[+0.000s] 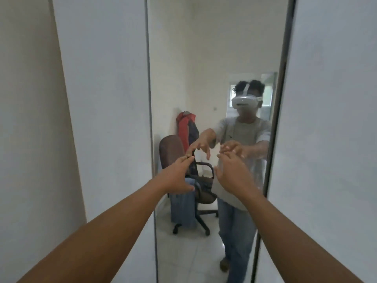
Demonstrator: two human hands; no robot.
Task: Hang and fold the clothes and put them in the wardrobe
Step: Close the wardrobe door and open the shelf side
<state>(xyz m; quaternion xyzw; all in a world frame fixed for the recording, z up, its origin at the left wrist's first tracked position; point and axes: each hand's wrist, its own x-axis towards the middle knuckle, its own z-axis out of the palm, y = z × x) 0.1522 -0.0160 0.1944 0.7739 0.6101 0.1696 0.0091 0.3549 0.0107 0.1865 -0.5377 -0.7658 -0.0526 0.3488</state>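
A wardrobe with white panels (106, 99) fills the view, and its middle door is a tall mirror (204, 58). My left hand (175, 176) reaches to the mirror's left part, its straight fingertips on a small brass fitting (188, 157), thumb held apart. Flat against the glass lies my right hand (232, 174), fingers spread and straight. In the reflection, blue jeans (183, 205) hang over an office chair (202, 193). A red and blue garment (186, 129) hangs by the wall behind it. Neither hand holds clothing.
The mirror reflects a person wearing a white headset, a white tiled floor (183, 252) and a window. A dark frame strip (279, 99) borders the mirror on the right. A beige wall (26, 119) stands left of the wardrobe.
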